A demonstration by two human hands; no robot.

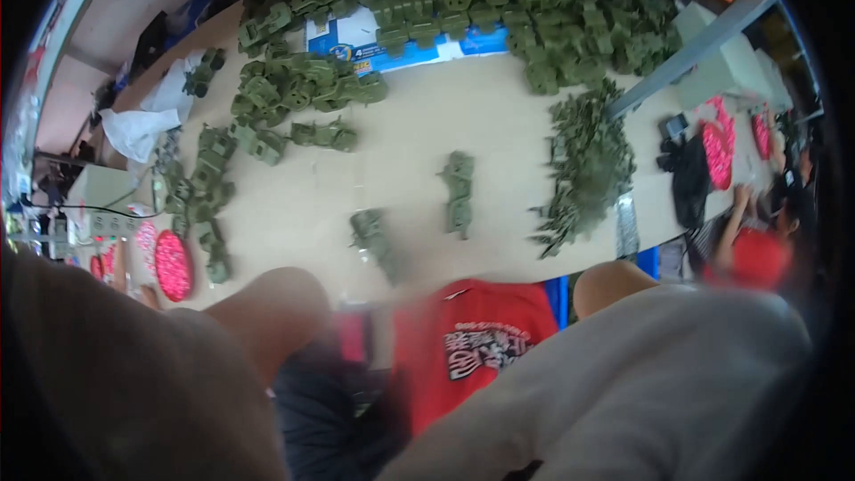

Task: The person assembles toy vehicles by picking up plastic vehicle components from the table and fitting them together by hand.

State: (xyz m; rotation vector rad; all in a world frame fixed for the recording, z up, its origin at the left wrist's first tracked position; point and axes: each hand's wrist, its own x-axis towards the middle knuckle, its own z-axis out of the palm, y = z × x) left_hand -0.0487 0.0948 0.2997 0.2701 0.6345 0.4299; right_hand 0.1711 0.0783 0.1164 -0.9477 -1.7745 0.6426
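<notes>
My two forearms rise close to the camera, large and blurred: the left forearm [134, 365] in the lower left and the right forearm [614, 383] in the lower right. Neither of my hands shows; both lie beyond the picture's edge. Nearest to me on the table [401, 160] lies an olive-green moulded plastic part [374, 240], slightly smeared. A second, similar green part [458, 194] lies apart from it, farther right. To the right spreads a heap of thin dark green pieces [583, 169].
Many green parts [454, 4] cover the far side, partly over a blue and white printed sheet [401, 58]. More green parts [214, 160] run down the left. Red-pink round containers [174, 264] stand at both sides. A metal post [695, 49] slants in. A person [757, 254] sits right.
</notes>
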